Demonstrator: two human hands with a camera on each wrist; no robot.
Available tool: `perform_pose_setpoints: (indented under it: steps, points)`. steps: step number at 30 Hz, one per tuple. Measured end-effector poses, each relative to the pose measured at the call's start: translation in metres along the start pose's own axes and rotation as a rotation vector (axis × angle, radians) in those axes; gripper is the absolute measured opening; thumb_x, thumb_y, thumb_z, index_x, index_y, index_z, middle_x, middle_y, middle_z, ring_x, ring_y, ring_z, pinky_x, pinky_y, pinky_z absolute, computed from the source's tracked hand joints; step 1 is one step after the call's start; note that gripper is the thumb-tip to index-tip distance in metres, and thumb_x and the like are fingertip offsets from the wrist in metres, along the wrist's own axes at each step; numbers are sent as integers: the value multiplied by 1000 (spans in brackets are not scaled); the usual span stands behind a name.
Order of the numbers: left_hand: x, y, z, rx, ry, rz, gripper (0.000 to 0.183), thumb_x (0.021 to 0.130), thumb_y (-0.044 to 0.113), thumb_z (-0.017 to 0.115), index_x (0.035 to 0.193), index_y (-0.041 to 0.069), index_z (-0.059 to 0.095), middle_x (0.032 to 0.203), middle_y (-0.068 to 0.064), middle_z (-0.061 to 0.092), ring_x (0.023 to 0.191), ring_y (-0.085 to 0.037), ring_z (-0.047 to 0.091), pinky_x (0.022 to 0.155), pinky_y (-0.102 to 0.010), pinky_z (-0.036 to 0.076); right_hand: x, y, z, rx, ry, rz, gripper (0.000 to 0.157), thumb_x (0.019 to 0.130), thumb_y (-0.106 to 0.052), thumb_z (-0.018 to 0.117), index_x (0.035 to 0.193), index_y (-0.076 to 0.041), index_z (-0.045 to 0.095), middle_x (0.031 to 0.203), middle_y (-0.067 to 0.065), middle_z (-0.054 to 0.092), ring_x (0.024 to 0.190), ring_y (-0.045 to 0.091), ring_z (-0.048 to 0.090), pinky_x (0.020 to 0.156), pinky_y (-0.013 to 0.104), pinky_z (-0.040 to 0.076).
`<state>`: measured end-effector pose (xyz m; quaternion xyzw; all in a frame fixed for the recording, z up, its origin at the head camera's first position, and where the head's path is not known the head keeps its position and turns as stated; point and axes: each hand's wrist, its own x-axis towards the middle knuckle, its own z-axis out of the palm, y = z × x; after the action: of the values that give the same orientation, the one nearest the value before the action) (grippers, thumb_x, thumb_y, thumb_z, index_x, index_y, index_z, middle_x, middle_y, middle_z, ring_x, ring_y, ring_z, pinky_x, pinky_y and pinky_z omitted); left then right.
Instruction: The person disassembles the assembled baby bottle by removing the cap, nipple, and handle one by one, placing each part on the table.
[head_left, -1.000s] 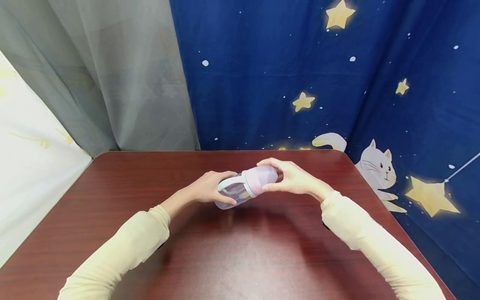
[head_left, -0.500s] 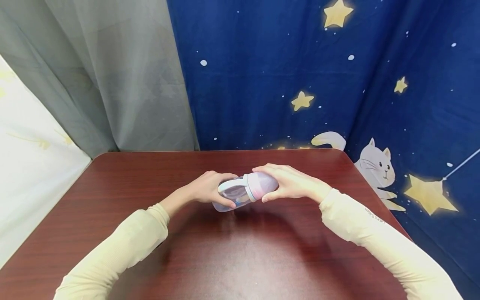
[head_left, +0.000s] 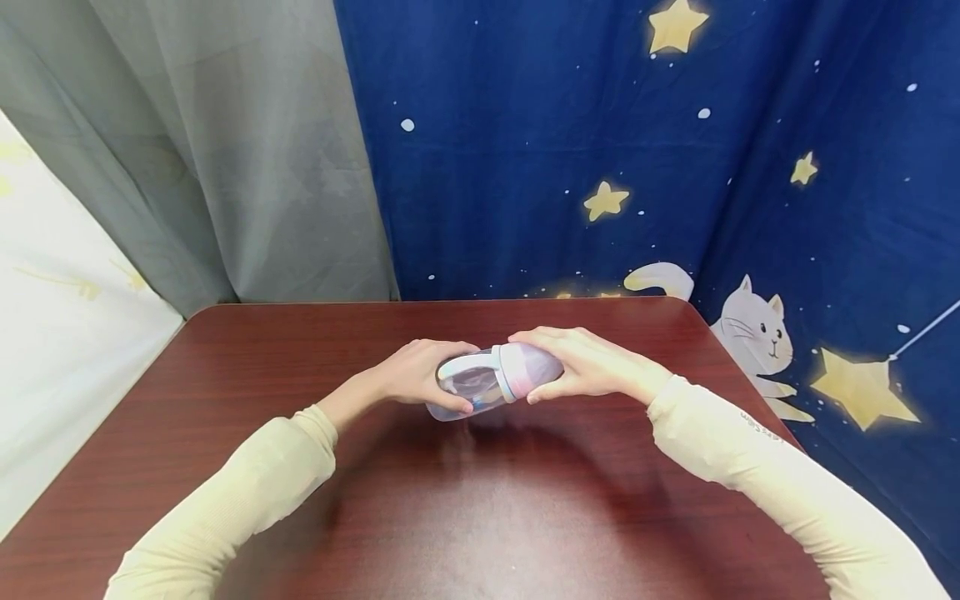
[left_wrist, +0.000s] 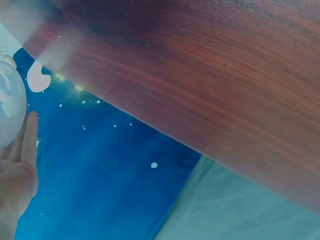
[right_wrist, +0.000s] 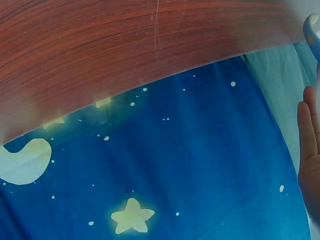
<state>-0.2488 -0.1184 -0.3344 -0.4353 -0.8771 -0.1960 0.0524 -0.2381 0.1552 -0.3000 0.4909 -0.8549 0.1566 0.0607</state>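
A baby bottle (head_left: 486,405) with a clear body is held tilted over the table, its domed end toward the right. My left hand (head_left: 412,372) grips the clear body near its base, thumb along the front. Beside that thumb, a pale handle (head_left: 467,363) curves off the collar. Around the pink and lilac cap (head_left: 527,367) my right hand (head_left: 592,365) curls from the other end. In the left wrist view, the bottle's rounded base (left_wrist: 11,102) shows by the left hand (left_wrist: 17,182). The right wrist view catches the right hand (right_wrist: 310,155) at its edge.
The dark red wooden table (head_left: 480,517) spreads beneath both arms. A blue curtain (head_left: 510,167) with stars and a cat hangs behind it. A grey curtain (head_left: 285,167) stands at the left, with a white cloth (head_left: 67,333) beyond.
The right hand and the cap end have dropped slightly, so the bottle lies more level. Over the last half second the bottle has shifted slightly right. Both hands keep hold of it.
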Motion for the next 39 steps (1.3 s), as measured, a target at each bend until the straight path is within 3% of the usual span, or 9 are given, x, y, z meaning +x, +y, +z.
perform_pose_setpoints:
  steps: [20,28,34,39]
  points:
    - [0,0,-6,-30,2,93,77,62,62,65,120,13,52,98,6,58,82,-6,52,70,-26,43,-11,5,-1,31,98,-93,71,69,-47,70,125,-10,48,119,-2,51,99,9,51,75,24,43]
    - [-37,-33,-14,-27,-4,-88,79,60,61,68,119,11,53,95,6,58,80,-8,51,69,-28,43,-48,35,-31,-102,228,125,71,63,-45,74,122,-13,51,111,2,56,83,13,54,61,29,44]
    - [-36,-38,-15,-53,30,-82,77,61,59,69,120,14,51,96,6,57,82,-9,50,69,-29,43,-56,45,-43,-135,228,183,72,65,-48,73,124,-14,49,112,4,55,86,17,53,67,33,42]
    - [-36,-39,-13,-58,63,-75,77,60,58,70,119,13,52,97,6,57,82,-9,51,70,-30,43,-63,50,-44,-106,254,261,72,62,-45,76,121,-14,47,102,5,57,75,15,54,60,31,42]
